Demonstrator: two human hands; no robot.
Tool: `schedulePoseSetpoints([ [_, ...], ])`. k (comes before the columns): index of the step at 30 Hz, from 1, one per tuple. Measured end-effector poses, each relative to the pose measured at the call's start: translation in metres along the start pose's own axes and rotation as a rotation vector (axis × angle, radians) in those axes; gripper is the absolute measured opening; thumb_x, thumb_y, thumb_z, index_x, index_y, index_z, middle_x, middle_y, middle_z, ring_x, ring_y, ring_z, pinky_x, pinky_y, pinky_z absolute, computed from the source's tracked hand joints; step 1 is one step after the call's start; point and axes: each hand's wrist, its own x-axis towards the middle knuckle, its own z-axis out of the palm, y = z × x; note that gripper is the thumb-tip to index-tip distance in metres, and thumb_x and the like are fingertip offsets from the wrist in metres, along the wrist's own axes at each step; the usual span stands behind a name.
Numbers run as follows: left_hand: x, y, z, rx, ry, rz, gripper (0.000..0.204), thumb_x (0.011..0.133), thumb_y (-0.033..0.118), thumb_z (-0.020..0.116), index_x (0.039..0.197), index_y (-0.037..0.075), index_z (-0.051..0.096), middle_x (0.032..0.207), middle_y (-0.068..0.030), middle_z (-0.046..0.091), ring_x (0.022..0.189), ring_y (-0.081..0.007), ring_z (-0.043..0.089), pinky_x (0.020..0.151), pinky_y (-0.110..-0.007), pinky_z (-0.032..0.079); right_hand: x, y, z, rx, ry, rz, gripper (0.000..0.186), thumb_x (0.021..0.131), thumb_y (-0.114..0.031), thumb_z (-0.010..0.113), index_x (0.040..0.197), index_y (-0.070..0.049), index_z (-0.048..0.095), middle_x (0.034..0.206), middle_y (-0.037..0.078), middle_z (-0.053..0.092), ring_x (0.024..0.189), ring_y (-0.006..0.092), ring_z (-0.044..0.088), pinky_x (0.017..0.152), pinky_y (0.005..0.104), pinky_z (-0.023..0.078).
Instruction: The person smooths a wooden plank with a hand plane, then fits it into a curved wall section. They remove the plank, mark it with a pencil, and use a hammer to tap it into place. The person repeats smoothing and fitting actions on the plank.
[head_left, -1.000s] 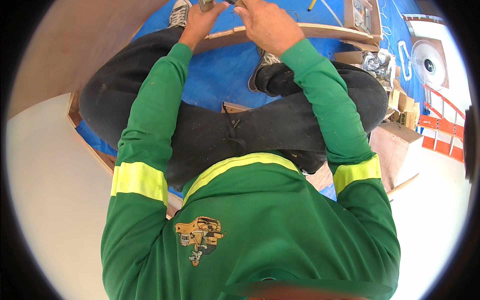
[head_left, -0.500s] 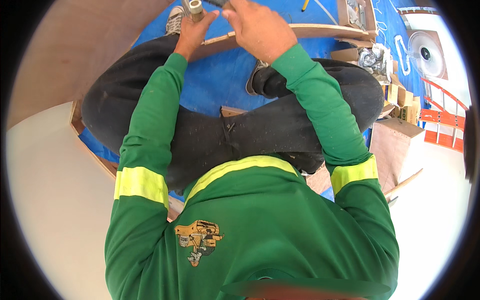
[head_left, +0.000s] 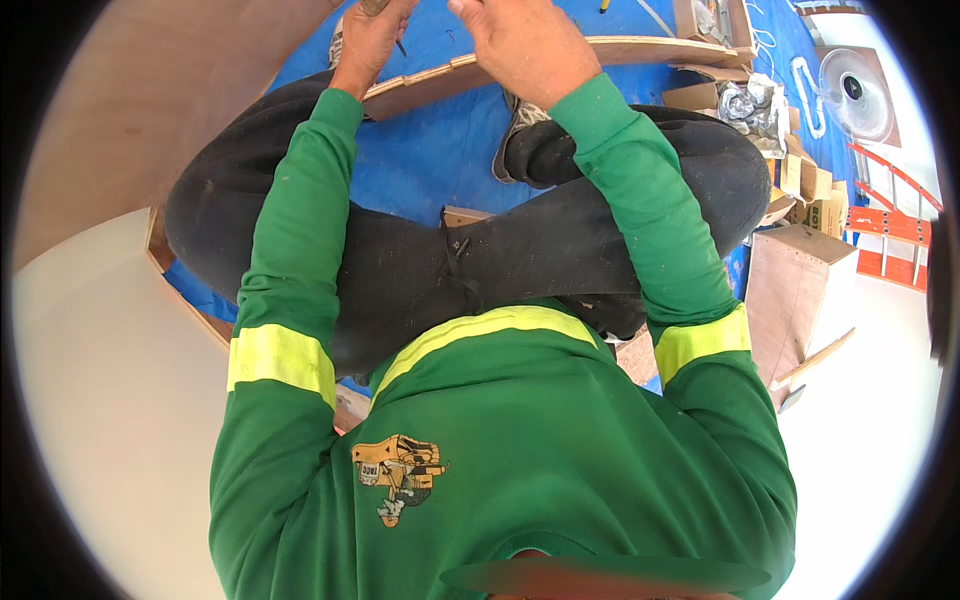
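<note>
A person in a green shirt and black trousers sits with knees spread on the near side of a curved plywood strip, which runs across a blue tarp. The left hand is beyond the strip's left end, its fingers closed around a tan-handled tool; a thin dark shaft pokes out below that hand, and the upper edge cuts the tool off. The right hand is over the strip's middle, its fingers partly cut off, so whether it grips anything cannot be told. A canvas shoe rests just to the near side of the strip, below the right hand. At the strip's right end lies a wooden tray; nearer than that end are cardboard boxes and crumpled silvery wrapping. Farther right of the strip are a round fan and an orange ladder.
</note>
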Motion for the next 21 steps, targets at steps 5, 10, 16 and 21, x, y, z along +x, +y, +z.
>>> schedulePoseSetpoints([
  [5,-0.006,-0.005,0.0,0.006,0.008,-0.075,0.039,0.098,0.024,0.08,0.068,0.013,0.056,0.067,0.0029,0.053,0.06,-0.008,0.049,0.057,-0.027,0.04,0.0,0.0,-0.002,-0.055,-0.025,0.05,0.025,0.111,-0.029,0.054,0.113,-0.005,0.052,0.078,0.032,0.067,0.074,0.0553,0.066,0.067,0.0667,0.05],
  [10,0.002,-0.027,-0.005,0.147,-0.032,-0.033,0.04,0.098,0.032,0.077,0.069,0.013,0.057,0.063,0.0021,0.051,0.056,-0.0116,0.048,0.053,-0.033,0.037,-0.002,0.002,0.001,-0.052,0.013,0.024,0.026,0.111,-0.03,0.054,0.114,-0.005,0.052,0.079,0.032,0.067,0.075,0.0561,0.066,0.067,0.0672,0.05],
  [16,0.003,-0.035,-0.008,0.169,-0.017,-0.076,0.037,0.097,0.031,0.078,0.073,0.013,0.058,0.064,0.0027,0.051,0.057,-0.0118,0.048,0.054,-0.033,0.038,-0.001,0.003,0.0,-0.032,-0.008,0.044,0.025,0.111,-0.029,0.054,0.114,-0.005,0.053,0.08,0.032,0.067,0.076,0.0564,0.065,0.068,0.0677,0.049],
  [21,-0.001,-0.032,-0.005,0.173,-0.005,-0.09,0.035,0.098,0.032,0.077,0.075,0.013,0.058,0.066,0.0025,0.053,0.058,-0.0117,0.048,0.054,-0.032,0.038,0.001,0.003,-0.001,-0.04,0.015,0.014,0.025,0.111,-0.029,0.054,0.114,-0.005,0.053,0.08,0.032,0.067,0.077,0.056,0.065,0.068,0.0672,0.048],
])
